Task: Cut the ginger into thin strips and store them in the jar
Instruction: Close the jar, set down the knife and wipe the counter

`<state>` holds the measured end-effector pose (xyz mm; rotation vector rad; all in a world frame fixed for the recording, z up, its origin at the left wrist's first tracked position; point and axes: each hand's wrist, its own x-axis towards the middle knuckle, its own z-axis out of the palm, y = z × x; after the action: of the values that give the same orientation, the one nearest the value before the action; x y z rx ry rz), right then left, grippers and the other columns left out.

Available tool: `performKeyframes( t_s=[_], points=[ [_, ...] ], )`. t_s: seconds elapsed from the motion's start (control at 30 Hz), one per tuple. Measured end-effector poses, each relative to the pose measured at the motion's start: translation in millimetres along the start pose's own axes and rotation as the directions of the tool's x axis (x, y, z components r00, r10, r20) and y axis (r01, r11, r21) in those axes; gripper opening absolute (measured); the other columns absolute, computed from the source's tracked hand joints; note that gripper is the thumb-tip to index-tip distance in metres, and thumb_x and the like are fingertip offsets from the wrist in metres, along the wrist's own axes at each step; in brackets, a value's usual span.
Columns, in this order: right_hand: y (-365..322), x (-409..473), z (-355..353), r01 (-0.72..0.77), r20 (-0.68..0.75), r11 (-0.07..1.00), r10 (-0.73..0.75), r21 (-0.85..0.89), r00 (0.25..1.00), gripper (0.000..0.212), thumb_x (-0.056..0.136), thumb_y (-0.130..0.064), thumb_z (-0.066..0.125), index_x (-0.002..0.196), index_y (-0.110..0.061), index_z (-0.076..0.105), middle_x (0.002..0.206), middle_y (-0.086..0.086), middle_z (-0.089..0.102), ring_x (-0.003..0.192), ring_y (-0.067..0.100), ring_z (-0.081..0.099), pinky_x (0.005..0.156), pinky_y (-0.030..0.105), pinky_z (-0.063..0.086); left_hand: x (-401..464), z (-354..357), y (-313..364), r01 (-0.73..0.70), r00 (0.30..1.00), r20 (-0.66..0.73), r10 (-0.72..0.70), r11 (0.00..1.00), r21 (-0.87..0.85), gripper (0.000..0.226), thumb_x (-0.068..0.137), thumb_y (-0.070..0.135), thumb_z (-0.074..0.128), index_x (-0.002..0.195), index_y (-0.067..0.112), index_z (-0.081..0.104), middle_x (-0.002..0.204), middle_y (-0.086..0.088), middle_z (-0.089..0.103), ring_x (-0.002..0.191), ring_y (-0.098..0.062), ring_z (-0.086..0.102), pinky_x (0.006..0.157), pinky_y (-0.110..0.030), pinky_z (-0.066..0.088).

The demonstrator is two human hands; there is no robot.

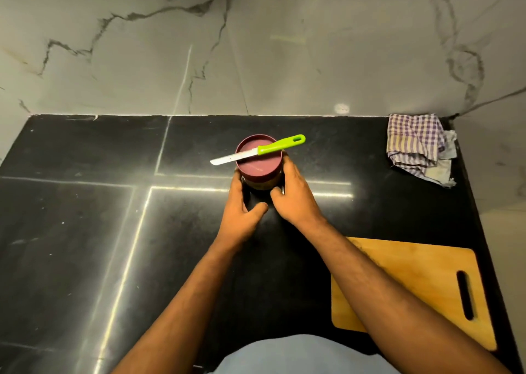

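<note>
A jar (257, 184) with a maroon lid (259, 164) stands on the black countertop (85, 231), a little back from the middle. Across the lid lies a knife (257, 152) with a green handle, its blade pointing left. My left hand (242, 211) cups the jar's left side and my right hand (293, 194) wraps its right side, fingers curled round the glass. No ginger is visible; the jar's contents are hidden by the lid and my hands.
A wooden cutting board (421, 282) with a handle slot lies at the near right, partly under my right forearm. A checked cloth (418, 146) is crumpled at the back right corner. A marble wall (256, 46) rises behind the counter.
</note>
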<state>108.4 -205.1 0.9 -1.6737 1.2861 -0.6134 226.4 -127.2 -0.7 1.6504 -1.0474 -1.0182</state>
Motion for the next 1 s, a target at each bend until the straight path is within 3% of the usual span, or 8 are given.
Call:
performKeyframes(
  t_s=[0.2,0.4,0.47,0.53,0.63,0.7,0.83,1.0],
  points=[
    [14,-19,-34,-0.055,-0.115,0.998,0.056,0.016,0.992,0.079,0.076,-0.002,0.053,0.148,-0.023,0.028,0.141,0.002,0.045,0.130,0.017,0.043,0.106,0.036,0.041,-16,22,15,-0.044,0.995,0.097,0.030,0.989,0.140,0.083,0.071,0.032,0.058,0.137,0.061,0.018,0.137,0.045,0.026,0.132,0.019,0.029,0.110,-0.016,0.029],
    [40,-55,-75,-0.100,-0.196,0.995,0.101,0.016,0.975,0.078,0.079,-0.001,0.054,0.148,-0.025,0.028,0.144,-0.003,0.045,0.131,0.013,0.043,0.105,0.023,0.038,-34,65,25,-0.063,0.982,0.186,0.027,0.979,0.195,0.087,0.072,0.043,0.058,0.145,0.062,0.014,0.162,0.016,0.022,0.152,-0.013,0.017,0.122,-0.051,0.025],
    [49,-68,-91,-0.112,-0.223,0.994,0.111,0.007,0.969,0.078,0.080,0.000,0.055,0.148,-0.024,0.028,0.144,-0.003,0.044,0.133,0.012,0.041,0.105,0.022,0.036,-41,79,29,-0.069,0.973,0.230,0.017,0.974,0.218,0.089,0.072,0.047,0.057,0.147,0.064,0.013,0.160,0.024,0.019,0.153,-0.013,0.015,0.121,-0.056,0.024],
    [58,-81,-108,-0.132,-0.260,0.991,0.126,-0.003,0.957,0.077,0.080,-0.001,0.057,0.148,-0.024,0.028,0.145,-0.002,0.043,0.134,0.013,0.039,0.108,0.028,0.037,-48,95,36,-0.089,0.958,0.285,0.019,0.969,0.232,0.087,0.073,0.047,0.057,0.141,0.071,0.009,0.152,0.034,0.015,0.154,-0.013,0.010,0.121,-0.057,0.021],
    [68,-98,-131,-0.158,-0.286,0.987,0.150,-0.004,0.946,0.076,0.082,-0.002,0.060,0.148,-0.023,0.028,0.145,-0.002,0.043,0.135,0.015,0.039,0.108,0.035,0.039,-55,119,42,-0.095,0.941,0.338,0.005,0.963,0.251,0.087,0.075,0.041,0.058,0.140,0.063,0.005,0.158,0.022,0.017,0.154,-0.012,0.002,0.122,-0.057,0.017],
    [76,-108,-146,-0.169,-0.305,0.985,0.157,-0.015,0.939,0.077,0.082,-0.003,0.060,0.149,-0.022,0.027,0.145,-0.001,0.043,0.135,0.015,0.039,0.108,0.036,0.040,-60,135,48,-0.085,0.932,0.361,-0.014,0.962,0.258,0.088,0.075,0.040,0.058,0.142,0.060,0.005,0.162,0.018,0.016,0.154,-0.011,0.001,0.122,-0.056,0.017],
    [92,-119,-170,-0.199,-0.325,0.980,0.179,-0.029,0.929,0.078,0.081,-0.004,0.061,0.149,-0.022,0.027,0.146,0.000,0.042,0.135,0.016,0.038,0.108,0.036,0.040,-70,161,60,-0.090,0.917,0.397,-0.032,0.954,0.287,0.084,0.078,0.040,0.058,0.141,0.054,0.004,0.148,0.029,0.012,0.154,-0.011,0.002,0.123,-0.054,0.016],
    [107,-124,-185,-0.212,-0.298,0.976,0.188,-0.052,0.936,0.078,0.082,-0.006,0.063,0.149,-0.022,0.026,0.147,-0.001,0.041,0.136,0.017,0.038,0.107,0.036,0.041,-76,179,60,-0.077,0.917,0.396,-0.045,0.955,0.288,0.084,0.079,0.042,0.059,0.143,0.052,0.006,0.162,0.013,0.016,0.154,-0.011,0.004,0.123,-0.054,0.017]
  ],
)
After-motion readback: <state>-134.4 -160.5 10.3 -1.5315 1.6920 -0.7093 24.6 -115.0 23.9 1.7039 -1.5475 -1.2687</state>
